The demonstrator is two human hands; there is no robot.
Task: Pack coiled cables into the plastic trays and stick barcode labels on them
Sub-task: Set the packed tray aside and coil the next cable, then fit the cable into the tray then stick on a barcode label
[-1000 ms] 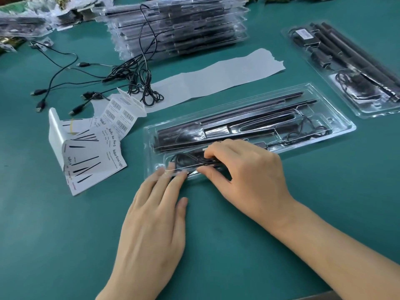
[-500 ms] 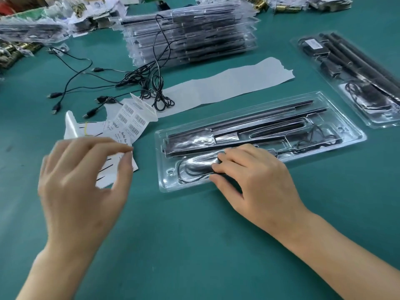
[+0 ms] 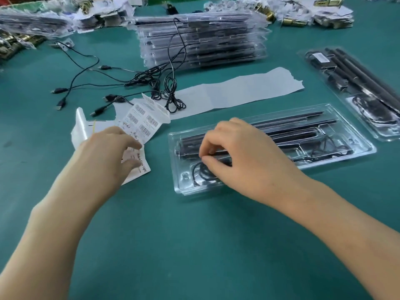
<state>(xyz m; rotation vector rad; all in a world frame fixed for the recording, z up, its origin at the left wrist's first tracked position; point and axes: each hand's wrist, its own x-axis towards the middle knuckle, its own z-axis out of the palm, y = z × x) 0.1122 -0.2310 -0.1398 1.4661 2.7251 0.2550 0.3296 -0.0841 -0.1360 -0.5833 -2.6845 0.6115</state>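
Observation:
A clear plastic tray [image 3: 357,135] lies in front of me with black rods in its long slots. At its near left end sits a black coiled cable [image 3: 200,173]. My right hand [image 3: 244,156] hovers over that end, its curled thumb and forefinger pinching the top of the coil. To the tray's left lies a folded strip of barcode labels [image 3: 145,120]. My left hand [image 3: 104,152] is on the strip's near part, thumb and fingers curled onto the paper and pinching it.
Loose black USB cables [image 3: 138,79] are tangled behind the labels. Behind them stands a stack of filled trays [image 3: 201,40]. An empty label backing strip [image 3: 238,89] lies beyond my tray. A packed, labelled tray [image 3: 355,87] is at the right.
My left hand left the tray's near corner, swung left through the air and came down on the label strip. My right hand stayed over the coil and curled its fingers more.

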